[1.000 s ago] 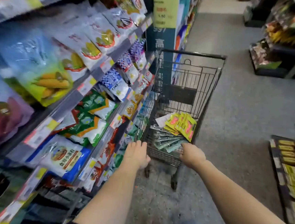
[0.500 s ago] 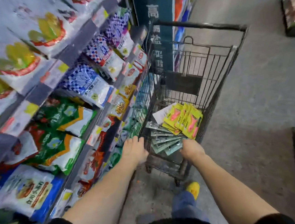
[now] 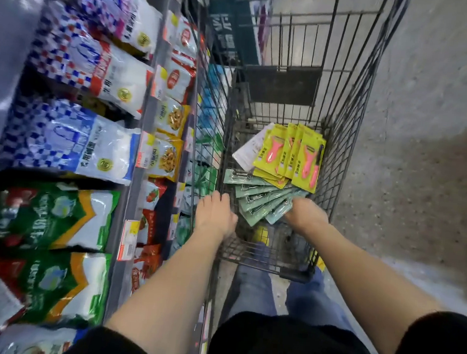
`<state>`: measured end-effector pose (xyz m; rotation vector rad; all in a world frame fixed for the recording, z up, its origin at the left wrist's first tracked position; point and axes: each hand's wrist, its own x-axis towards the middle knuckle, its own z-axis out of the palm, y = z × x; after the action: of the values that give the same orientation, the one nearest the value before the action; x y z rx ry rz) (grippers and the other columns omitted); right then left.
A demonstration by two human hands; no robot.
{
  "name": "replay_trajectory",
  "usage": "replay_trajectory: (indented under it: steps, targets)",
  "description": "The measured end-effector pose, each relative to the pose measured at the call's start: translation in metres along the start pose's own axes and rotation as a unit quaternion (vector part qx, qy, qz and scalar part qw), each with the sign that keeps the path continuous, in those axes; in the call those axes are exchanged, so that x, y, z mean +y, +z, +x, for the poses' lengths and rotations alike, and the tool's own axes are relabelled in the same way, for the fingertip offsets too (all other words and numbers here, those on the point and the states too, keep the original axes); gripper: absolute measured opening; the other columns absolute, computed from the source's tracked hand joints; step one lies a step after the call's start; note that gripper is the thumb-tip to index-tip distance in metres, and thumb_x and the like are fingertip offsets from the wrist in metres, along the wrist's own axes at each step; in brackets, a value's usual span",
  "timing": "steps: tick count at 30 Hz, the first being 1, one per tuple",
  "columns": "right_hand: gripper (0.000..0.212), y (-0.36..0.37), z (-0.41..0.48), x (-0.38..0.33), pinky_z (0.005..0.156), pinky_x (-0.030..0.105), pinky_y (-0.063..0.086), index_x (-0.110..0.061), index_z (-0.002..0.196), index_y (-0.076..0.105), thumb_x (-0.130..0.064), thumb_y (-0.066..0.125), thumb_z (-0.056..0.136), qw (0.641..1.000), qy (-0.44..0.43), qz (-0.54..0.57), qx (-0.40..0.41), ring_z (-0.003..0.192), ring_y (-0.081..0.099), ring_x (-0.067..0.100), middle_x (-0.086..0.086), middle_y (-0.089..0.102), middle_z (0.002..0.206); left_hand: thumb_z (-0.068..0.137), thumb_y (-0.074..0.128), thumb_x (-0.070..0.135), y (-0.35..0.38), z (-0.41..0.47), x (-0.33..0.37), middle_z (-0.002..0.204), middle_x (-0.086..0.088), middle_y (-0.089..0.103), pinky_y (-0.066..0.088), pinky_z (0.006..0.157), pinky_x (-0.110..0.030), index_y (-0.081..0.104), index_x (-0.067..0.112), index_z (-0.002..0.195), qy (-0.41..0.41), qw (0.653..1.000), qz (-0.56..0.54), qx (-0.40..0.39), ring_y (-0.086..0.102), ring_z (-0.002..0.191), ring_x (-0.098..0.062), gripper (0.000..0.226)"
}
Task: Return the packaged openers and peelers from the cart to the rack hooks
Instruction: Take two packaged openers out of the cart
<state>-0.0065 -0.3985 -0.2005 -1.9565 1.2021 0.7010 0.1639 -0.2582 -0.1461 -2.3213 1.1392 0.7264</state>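
Closer over the wire cart (image 3: 345, 107) than a moment before, the right hand (image 3: 305, 215) had curled onto the fanned pale-green opener packs (image 3: 255, 200) below glossy yellow peeler cards (image 3: 307, 158), left hand (image 3: 215, 214) gripping the rim beside bagged shelves (image 3: 89, 136) and speckled floor (image 3: 430, 109).

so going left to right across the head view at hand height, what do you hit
green and white bags on the shelf → left hand → fanned pale green opener packs → right hand → black wire cart side → grey speckled floor
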Motion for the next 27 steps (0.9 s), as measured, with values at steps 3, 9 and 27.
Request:
replay_trajectory:
  steps: [3,9,27]
  targets:
    - [0.024,0.001,0.006,-0.007,0.079,0.038,0.053,-0.012,0.107,0.064,-0.024,0.054,0.089,0.999,0.036,0.032,0.003,0.100,0.066,0.034,0.009,0.067,0.108,0.100,0.049,0.037,0.006,0.040,-0.003,0.137,-0.016,0.052,0.041,0.107,-0.045,0.047,0.010,0.136,0.033,0.999,0.007,-0.024,0.052,0.128,-0.036,0.046]
    - [0.033,0.025,0.048,-0.019,0.083,0.040,0.054,-0.010,0.122,0.062,-0.026,0.057,0.093,0.984,0.115,0.138,0.003,0.104,0.065,0.036,0.017,0.067,0.118,0.102,0.045,0.036,0.016,0.124,-0.014,0.140,-0.019,0.052,0.041,0.109,-0.047,0.047,0.006,0.141,0.071,0.996,0.018,-0.049,0.050,0.131,-0.037,0.049]
    - [0.020,0.133,0.192,-0.018,0.083,0.030,0.052,-0.007,0.091,0.071,-0.028,0.071,0.089,0.820,0.328,0.468,0.023,0.090,0.063,0.024,0.006,0.069,0.090,0.103,0.041,0.041,0.086,0.285,0.018,0.137,-0.017,0.057,0.046,0.104,-0.052,0.049,0.009,0.137,0.081,0.990,-0.015,-0.117,0.047,0.129,-0.040,0.047]
